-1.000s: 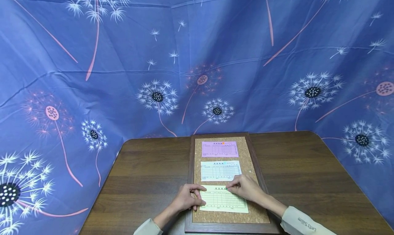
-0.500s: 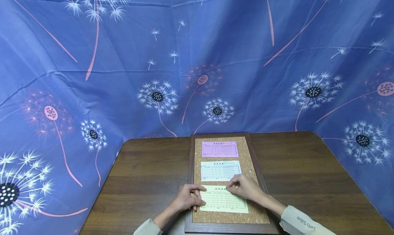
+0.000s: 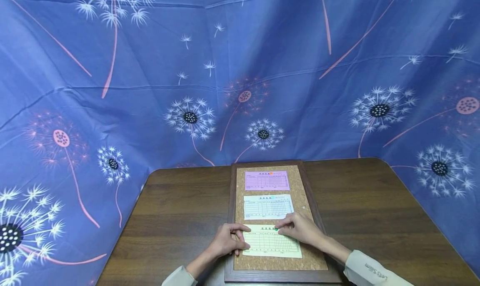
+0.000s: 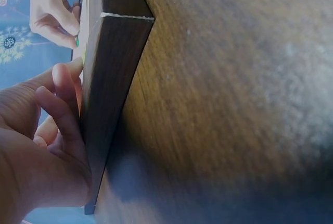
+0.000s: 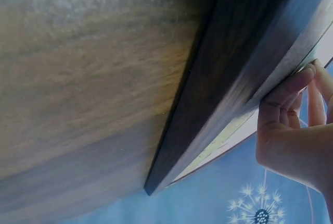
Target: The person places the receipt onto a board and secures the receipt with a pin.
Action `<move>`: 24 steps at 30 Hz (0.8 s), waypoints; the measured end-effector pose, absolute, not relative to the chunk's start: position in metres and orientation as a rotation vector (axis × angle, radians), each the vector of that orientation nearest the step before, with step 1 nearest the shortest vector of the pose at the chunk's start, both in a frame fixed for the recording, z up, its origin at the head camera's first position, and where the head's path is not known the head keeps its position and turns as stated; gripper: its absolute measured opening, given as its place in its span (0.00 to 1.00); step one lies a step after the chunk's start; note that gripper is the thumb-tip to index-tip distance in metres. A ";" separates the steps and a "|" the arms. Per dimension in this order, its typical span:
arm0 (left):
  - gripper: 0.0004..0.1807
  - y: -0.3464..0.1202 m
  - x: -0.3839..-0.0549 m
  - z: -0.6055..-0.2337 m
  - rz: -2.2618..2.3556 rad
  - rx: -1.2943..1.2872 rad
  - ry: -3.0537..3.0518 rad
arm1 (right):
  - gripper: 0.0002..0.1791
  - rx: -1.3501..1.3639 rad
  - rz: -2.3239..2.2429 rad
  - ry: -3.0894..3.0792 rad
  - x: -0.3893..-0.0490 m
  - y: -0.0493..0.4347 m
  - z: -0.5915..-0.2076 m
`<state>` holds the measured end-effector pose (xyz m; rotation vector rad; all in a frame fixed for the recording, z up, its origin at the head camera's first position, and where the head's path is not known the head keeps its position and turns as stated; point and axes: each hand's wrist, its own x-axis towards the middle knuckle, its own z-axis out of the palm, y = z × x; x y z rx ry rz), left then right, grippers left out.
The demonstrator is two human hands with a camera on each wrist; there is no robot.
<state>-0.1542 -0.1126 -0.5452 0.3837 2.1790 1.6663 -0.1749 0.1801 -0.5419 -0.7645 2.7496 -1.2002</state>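
A pale yellow-green printed slip (image 3: 262, 243) lies on the lower part of a framed corkboard (image 3: 279, 264). My left hand (image 3: 226, 239) rests index finger and thumb on the slip's left edge, spread apart, with the other fingers bent beside the frame. At the slip's top edge, right of middle, my right hand (image 3: 303, 230) pinches a small green push pin (image 3: 276, 229) between thumb and index finger. In the left wrist view a bit of the green pin (image 4: 77, 42) shows at the right fingertips. The pin's point is hidden.
Above on the cork are a white slip (image 3: 258, 210) with a light-blue pin (image 3: 273, 197) and a purple slip (image 3: 258, 182) with an orange pin (image 3: 271, 173). The board lies on a brown wooden table (image 3: 180, 202). Blue dandelion cloth (image 3: 150, 69) hangs behind.
Both hands stay in nearly the same place. More of the green pin shows at the right fingertips now. The whole view has shifted slightly.
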 end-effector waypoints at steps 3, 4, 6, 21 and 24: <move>0.23 -0.112 -0.156 -0.546 1.657 0.391 2.186 | 0.09 -0.785 -1.235 2.690 -0.176 0.184 -0.542; 0.23 -0.112 -0.156 -0.546 1.656 0.395 2.187 | 0.09 -0.787 -1.247 2.664 -0.177 0.186 -0.542; 0.22 -0.112 -0.157 -0.547 1.657 0.403 2.190 | 0.11 -0.796 -1.284 2.608 -0.177 0.189 -0.542; 0.22 -0.125 -0.169 -0.545 1.634 0.515 2.101 | 0.18 -0.820 -1.470 2.679 -0.183 0.223 -0.536; 0.21 -0.135 -0.175 -0.541 1.613 0.532 2.151 | 0.23 -0.812 -1.488 2.711 -0.184 0.228 -0.533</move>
